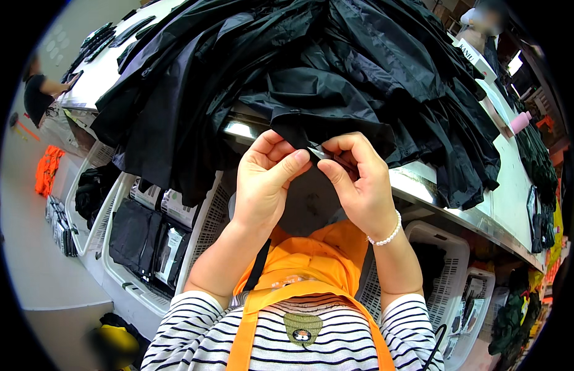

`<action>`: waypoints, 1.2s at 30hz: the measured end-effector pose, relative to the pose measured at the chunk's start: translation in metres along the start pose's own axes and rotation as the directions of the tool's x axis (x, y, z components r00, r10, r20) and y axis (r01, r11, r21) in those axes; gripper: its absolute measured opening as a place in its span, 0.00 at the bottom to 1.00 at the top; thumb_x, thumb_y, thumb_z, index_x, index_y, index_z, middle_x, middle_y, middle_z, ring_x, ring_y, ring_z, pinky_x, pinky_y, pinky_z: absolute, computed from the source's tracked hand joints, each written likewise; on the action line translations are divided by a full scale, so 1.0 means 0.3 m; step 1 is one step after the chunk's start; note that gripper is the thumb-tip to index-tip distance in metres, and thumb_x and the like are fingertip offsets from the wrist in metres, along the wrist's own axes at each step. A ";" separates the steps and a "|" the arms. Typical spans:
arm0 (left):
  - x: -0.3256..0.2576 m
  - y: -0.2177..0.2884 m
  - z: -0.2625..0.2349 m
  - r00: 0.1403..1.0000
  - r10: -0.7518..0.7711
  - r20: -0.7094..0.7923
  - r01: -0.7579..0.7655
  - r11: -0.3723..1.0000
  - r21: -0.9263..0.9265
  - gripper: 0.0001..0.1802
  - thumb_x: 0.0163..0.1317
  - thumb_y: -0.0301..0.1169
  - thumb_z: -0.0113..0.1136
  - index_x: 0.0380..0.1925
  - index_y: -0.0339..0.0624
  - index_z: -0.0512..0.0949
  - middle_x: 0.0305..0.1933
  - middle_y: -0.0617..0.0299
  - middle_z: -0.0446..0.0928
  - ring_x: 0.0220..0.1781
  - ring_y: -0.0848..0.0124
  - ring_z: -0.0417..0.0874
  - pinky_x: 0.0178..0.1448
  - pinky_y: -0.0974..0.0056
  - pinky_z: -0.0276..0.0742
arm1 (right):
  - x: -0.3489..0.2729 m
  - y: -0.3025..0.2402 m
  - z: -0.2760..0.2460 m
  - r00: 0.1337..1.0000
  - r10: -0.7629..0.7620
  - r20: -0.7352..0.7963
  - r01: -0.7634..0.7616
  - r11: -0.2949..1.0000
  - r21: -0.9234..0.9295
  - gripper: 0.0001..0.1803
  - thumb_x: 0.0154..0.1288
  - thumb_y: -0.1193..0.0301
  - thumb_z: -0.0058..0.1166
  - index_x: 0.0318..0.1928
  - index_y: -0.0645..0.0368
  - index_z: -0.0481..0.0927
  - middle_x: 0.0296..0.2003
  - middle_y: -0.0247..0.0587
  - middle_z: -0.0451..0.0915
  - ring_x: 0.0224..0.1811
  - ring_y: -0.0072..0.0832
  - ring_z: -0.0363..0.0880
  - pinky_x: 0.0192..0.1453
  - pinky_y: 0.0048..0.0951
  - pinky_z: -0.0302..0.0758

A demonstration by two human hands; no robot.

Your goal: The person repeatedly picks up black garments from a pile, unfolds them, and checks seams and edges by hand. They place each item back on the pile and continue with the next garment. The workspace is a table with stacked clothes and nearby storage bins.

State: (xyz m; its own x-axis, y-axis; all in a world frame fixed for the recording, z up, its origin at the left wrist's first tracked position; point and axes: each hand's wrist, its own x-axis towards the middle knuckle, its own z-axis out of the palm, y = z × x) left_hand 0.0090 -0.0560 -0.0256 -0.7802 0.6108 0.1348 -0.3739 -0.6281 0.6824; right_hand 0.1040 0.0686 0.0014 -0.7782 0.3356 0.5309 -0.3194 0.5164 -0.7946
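Observation:
A large heap of black garments (386,68) in thin, slightly shiny fabric covers the table in front of me and hangs over its near edge. My left hand (268,173) is closed, thumb against index finger, pinching the hanging edge of one black garment (314,99). Close beside it, my right hand (360,179) is closed around small thread snips (318,152). Their silver pointed blades reach toward the left fingertips at the fabric edge. The right fingers hide most of the handle, of which a dark reddish part shows.
White plastic baskets (203,229) with black folded goods stand under the table's left side; another basket (463,244) is at right. The metal table edge (416,188) runs past my right forearm. A pink bottle (520,122) stands at far right. Two people are farther off, left and right.

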 end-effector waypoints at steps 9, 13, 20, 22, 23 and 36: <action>-0.009 -0.002 0.006 1.000 0.023 0.005 -0.023 0.999 0.037 0.15 0.56 0.18 0.64 0.43 0.38 0.75 0.38 0.62 0.80 0.40 0.74 0.83 0.48 0.68 0.82 | -0.007 0.004 -0.012 0.999 0.034 -0.013 -0.034 0.999 0.008 0.10 0.59 0.78 0.62 0.40 0.65 0.76 0.34 0.38 0.75 0.31 0.23 0.75 0.35 0.21 0.73; -0.007 0.003 0.021 0.999 0.047 0.007 -0.047 0.997 0.064 0.14 0.57 0.18 0.64 0.42 0.37 0.75 0.37 0.62 0.80 0.38 0.74 0.83 0.46 0.70 0.81 | -0.016 -0.020 0.003 0.997 -0.053 -0.055 0.049 0.997 -0.063 0.12 0.56 0.78 0.64 0.41 0.63 0.77 0.36 0.37 0.75 0.28 0.20 0.73 0.32 0.19 0.71; 0.057 0.038 0.016 0.778 0.506 0.371 -0.592 0.394 0.703 0.19 0.59 0.24 0.64 0.51 0.38 0.74 0.54 0.55 0.76 0.54 0.71 0.77 0.55 0.66 0.73 | -0.017 0.042 -0.021 0.991 0.129 -0.046 -0.125 0.989 0.081 0.03 0.63 0.78 0.58 0.37 0.65 0.80 0.25 0.30 0.76 0.25 0.13 0.66 0.30 0.16 0.65; 0.086 0.070 0.081 0.715 0.561 0.417 -0.613 0.215 0.761 0.27 0.56 0.29 0.67 0.56 0.39 0.72 0.59 0.56 0.73 0.60 0.68 0.74 0.63 0.63 0.66 | -0.016 0.063 -0.023 0.984 0.179 0.008 -0.178 0.975 0.130 0.04 0.64 0.77 0.57 0.38 0.66 0.79 0.26 0.27 0.76 0.27 0.11 0.66 0.31 0.16 0.65; 0.137 0.099 0.048 0.695 0.417 0.586 -0.676 0.102 0.729 0.28 0.56 0.34 0.67 0.56 0.38 0.73 0.55 0.55 0.76 0.60 0.65 0.74 0.68 0.62 0.61 | -0.012 0.068 -0.023 0.981 0.195 0.001 -0.192 0.962 0.196 0.04 0.65 0.77 0.56 0.38 0.66 0.79 0.26 0.27 0.76 0.27 0.11 0.67 0.32 0.15 0.66; 0.255 0.032 0.010 0.956 -0.256 0.144 0.171 0.883 0.437 0.10 0.63 0.31 0.58 0.25 0.40 0.80 0.26 0.69 0.79 0.27 0.83 0.78 0.34 0.77 0.72 | 0.001 0.057 -0.024 0.963 -0.079 -0.259 0.029 0.981 -0.193 0.20 0.65 0.69 0.59 0.52 0.62 0.66 0.40 0.40 0.71 0.36 0.23 0.76 0.41 0.23 0.76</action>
State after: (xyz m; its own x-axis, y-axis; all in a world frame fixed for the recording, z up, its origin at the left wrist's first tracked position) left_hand -0.0529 -0.0139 -0.0065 -0.5779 0.8141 0.0573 -0.2444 -0.2396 0.9396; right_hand 0.1022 0.0832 -0.0099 -0.5835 0.4863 0.6504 -0.2316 0.6679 -0.7072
